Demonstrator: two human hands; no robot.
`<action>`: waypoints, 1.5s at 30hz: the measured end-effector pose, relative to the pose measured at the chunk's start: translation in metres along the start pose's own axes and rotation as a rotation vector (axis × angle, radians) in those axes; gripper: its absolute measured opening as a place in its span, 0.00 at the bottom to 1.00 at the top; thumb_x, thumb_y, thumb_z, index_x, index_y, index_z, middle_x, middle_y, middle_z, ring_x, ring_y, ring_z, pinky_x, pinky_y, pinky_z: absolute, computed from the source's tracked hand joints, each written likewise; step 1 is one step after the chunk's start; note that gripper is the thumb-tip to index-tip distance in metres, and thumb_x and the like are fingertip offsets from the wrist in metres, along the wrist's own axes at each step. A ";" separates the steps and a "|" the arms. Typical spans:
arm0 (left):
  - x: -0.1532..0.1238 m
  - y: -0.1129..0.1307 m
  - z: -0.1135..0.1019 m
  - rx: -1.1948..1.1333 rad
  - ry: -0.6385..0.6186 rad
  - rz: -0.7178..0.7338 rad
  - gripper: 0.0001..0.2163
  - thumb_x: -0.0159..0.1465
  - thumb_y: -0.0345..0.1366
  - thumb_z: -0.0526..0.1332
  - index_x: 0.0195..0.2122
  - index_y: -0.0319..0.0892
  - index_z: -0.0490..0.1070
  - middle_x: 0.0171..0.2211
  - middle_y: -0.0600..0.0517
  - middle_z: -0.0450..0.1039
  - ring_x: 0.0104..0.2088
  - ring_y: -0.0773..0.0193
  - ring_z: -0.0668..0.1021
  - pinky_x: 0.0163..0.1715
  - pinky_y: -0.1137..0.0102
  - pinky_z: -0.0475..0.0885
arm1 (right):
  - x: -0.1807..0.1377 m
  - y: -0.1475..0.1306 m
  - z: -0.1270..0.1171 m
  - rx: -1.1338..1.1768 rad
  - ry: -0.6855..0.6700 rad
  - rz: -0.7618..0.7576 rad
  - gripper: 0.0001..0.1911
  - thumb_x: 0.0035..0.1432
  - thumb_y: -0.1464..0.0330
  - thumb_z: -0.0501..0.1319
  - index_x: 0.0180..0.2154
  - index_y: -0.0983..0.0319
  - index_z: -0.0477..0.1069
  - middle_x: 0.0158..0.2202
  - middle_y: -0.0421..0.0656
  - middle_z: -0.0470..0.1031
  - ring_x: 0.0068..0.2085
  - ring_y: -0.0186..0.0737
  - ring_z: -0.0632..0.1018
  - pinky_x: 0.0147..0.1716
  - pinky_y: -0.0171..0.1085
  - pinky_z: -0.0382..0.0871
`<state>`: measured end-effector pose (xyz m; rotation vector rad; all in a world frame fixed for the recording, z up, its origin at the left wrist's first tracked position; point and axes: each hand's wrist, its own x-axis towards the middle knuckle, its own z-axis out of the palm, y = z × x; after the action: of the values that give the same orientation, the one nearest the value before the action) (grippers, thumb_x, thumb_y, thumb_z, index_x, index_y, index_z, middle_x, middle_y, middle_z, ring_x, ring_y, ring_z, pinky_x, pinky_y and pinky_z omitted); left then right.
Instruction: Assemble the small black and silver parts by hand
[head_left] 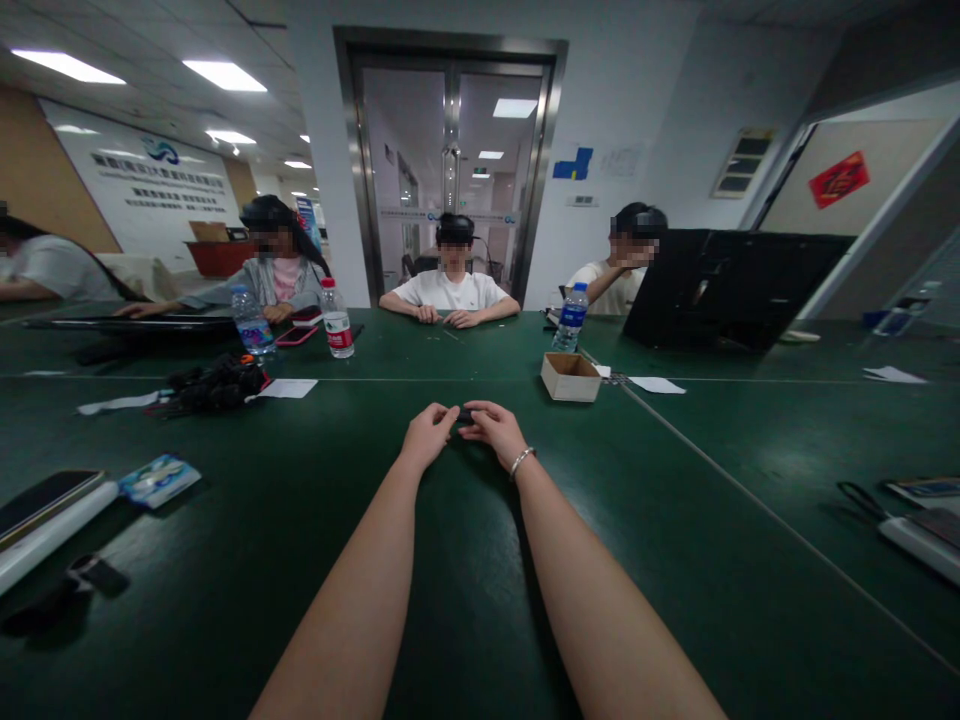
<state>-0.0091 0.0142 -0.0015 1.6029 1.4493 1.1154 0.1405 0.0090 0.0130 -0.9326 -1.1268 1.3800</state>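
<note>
One small dark piece point(466, 415), clamped by the fingertips of my left hand point(431, 437) and right hand point(496, 432), around the middle of the table point(469, 570). Open room either side. Counted: one open box point(568, 386) ahead-right; two bottles point(339, 330) left, nearer the far edge; one bottle point(571, 322) behind the box.

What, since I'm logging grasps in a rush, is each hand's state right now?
Left hand: at one end of the small dark object; its grip cannot be told.
Right hand: closed, holding that object.
</note>
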 end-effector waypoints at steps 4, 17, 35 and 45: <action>0.004 0.000 0.001 -0.043 -0.023 -0.069 0.22 0.56 0.55 0.52 0.31 0.39 0.70 0.28 0.48 0.73 0.26 0.66 0.74 0.25 0.73 0.67 | 0.000 0.001 0.000 -0.014 -0.008 0.003 0.08 0.54 0.78 0.55 0.36 0.65 0.70 0.24 0.40 0.74 0.23 0.33 0.79 0.25 0.31 0.75; 0.006 0.001 0.000 -0.075 -0.039 -0.115 0.20 0.58 0.53 0.52 0.31 0.39 0.70 0.28 0.49 0.73 0.25 0.67 0.73 0.24 0.73 0.68 | 0.001 0.001 0.000 -0.008 0.017 0.005 0.08 0.55 0.78 0.54 0.36 0.65 0.69 0.24 0.39 0.73 0.24 0.33 0.79 0.26 0.31 0.75; 0.006 0.002 0.000 -0.101 -0.047 -0.115 0.20 0.58 0.53 0.52 0.31 0.39 0.70 0.29 0.49 0.72 0.27 0.66 0.74 0.25 0.74 0.67 | 0.002 0.003 -0.002 -0.011 0.012 -0.009 0.07 0.55 0.77 0.56 0.37 0.64 0.69 0.25 0.39 0.73 0.24 0.32 0.79 0.26 0.30 0.76; 0.005 0.001 0.000 -0.081 -0.061 -0.087 0.20 0.56 0.54 0.53 0.32 0.40 0.70 0.29 0.50 0.72 0.27 0.66 0.74 0.25 0.73 0.68 | 0.002 0.002 -0.001 -0.008 0.011 -0.004 0.07 0.54 0.77 0.57 0.36 0.64 0.69 0.24 0.39 0.72 0.24 0.33 0.79 0.26 0.30 0.76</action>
<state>-0.0091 0.0191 0.0004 1.4905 1.4028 1.0530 0.1409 0.0108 0.0104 -0.9421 -1.1267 1.3659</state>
